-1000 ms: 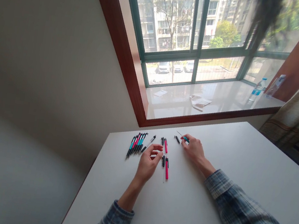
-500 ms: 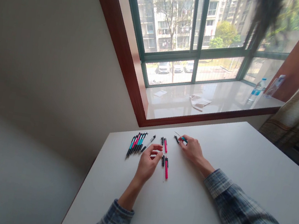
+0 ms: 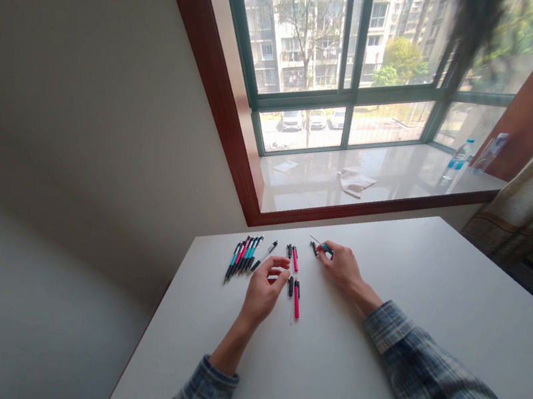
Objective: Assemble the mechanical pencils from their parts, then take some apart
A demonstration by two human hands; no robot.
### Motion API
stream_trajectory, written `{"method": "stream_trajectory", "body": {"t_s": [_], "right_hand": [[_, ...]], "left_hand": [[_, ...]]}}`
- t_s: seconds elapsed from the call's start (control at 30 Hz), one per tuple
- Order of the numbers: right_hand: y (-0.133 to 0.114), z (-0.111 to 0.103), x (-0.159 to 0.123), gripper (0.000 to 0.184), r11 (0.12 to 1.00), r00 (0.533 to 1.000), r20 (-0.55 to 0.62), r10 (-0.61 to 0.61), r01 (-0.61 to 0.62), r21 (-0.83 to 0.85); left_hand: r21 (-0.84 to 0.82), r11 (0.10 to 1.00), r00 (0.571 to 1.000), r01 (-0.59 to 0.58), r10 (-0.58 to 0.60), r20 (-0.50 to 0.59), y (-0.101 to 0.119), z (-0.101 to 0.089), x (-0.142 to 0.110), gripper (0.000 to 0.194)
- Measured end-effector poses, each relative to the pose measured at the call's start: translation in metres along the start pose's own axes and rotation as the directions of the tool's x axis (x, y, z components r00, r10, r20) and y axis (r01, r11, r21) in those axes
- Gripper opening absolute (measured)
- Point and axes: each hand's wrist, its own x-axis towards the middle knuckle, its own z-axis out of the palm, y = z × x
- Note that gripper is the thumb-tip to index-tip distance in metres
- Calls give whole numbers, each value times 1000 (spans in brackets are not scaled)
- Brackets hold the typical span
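Right hand (image 3: 343, 267) pinching teal pen barrel (image 3: 326, 249), thin refill (image 3: 315, 241) pointing up-left, left hand (image 3: 263, 290) loosely curled, empty

Teal pen part (image 3: 326, 249) in the right hand (image 3: 344, 267): no lettering can be read.
Pen barrels (image 3: 245, 255) left of the grip: no marks are legible.
Water bottle label (image 3: 457, 163) far beyond the grip: too small to be read.

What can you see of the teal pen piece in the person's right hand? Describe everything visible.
The teal pen barrel is a short, slim section that looks like glossy plastic. A thin refill sticks out of its far end, pointing up and left. It is tilted, pinched in the right hand, over the white table and beside a small black pen part. Whether it touches the table cannot be told.
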Motion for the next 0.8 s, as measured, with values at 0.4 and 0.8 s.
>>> {"method": "stream_trajectory", "body": {"t_s": [0.4,0.8], "right_hand": [[-41,-15,-13,21,944,960,35,-277,265,197],[-70,-10,-34,13,894,905,123,-407,366,259]], "left_hand": [[-146,988,997,42,-51,-59,3,-3,7,37],[-497,867,977,45,-141,-157,-2,0,20,35]]}}
